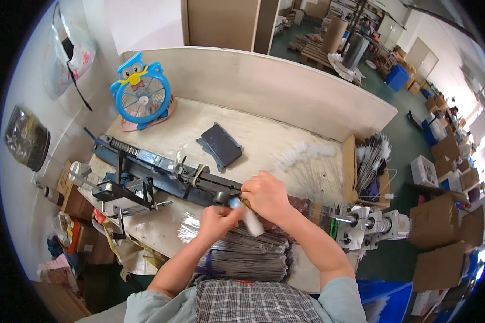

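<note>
My left hand (216, 219) and my right hand (267, 196) meet over the middle of the workbench (264, 142). Together they pinch a small white tuft on a thin wire, a brush piece (250, 219), right beside the end of a dark blue metal machine (161, 172). Just below the hands lies a thick bundle of thin metal wires (242, 255). Exactly how each hand's fingers close on the piece is partly hidden.
A blue owl-shaped fan (141, 91) stands at the back left. A dark flat tray (221, 145) lies mid-bench, white fluffy brush pieces (307, 153) to its right. A cardboard box of finished brushes (369, 167) and a grey motor unit (369, 223) sit at the right.
</note>
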A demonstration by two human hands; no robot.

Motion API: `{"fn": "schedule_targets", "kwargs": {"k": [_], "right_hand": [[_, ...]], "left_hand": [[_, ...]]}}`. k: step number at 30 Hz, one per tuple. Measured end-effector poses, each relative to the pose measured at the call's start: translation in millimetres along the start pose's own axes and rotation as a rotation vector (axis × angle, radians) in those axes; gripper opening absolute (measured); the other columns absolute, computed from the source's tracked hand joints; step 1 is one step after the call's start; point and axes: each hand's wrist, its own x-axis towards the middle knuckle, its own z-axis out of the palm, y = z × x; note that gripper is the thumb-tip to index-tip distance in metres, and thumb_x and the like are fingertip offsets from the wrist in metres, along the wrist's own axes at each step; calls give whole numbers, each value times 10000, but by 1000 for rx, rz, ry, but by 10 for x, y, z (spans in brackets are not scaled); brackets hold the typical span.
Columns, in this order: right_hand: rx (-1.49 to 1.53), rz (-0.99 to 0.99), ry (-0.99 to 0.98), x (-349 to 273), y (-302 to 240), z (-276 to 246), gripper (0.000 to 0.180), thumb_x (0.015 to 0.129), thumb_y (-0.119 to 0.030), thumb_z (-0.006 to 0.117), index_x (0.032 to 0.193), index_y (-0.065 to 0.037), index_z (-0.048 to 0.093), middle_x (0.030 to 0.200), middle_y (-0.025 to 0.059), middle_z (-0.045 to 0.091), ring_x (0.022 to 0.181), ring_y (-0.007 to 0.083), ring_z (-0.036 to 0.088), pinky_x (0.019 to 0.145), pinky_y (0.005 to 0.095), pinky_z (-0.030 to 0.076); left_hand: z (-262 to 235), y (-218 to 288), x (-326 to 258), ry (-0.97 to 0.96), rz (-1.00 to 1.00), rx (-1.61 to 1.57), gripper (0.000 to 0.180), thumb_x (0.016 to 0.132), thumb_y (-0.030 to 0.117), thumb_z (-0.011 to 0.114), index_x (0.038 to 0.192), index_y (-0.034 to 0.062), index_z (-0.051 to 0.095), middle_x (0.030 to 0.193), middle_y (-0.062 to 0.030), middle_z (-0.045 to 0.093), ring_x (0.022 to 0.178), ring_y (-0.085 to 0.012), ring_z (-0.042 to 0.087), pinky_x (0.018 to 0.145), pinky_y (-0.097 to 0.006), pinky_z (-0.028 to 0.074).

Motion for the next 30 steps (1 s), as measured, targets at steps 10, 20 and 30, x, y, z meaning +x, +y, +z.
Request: {"fn": "schedule_targets", "kwargs": {"k": [10, 20, 30], "right_hand": [[26, -102, 282, -340, 112, -270, 84, 755, -135, 648, 822, -88, 668, 734, 35, 628, 787, 217, 584, 639, 342, 484], [85, -14, 199, -746, 311, 569, 237, 757, -179, 653, 959, -63, 607, 801, 51, 587, 720, 231, 616, 581, 335, 493], [55, -8, 5, -751, 239, 106, 143, 748, -191, 675, 842, -91, 634, 765, 74, 542, 671, 265, 594, 571, 354, 485]], "left_hand": [[194, -311, 126, 61, -1, -18, 446, 774, 408, 653, 737, -36, 633, 645, -76, 634, 588, -186, 599, 558, -312, 462], [335, -106, 103, -13, 188, 7, 203, 735, 107, 645, 589, 15, 538, 583, -57, 586, 530, -114, 570, 476, -292, 449], [-933, -977, -118, 334, -205, -977, 203, 873, 249, 611, 971, 77, 564, 775, -14, 593, 654, -119, 577, 592, -239, 471]]}}
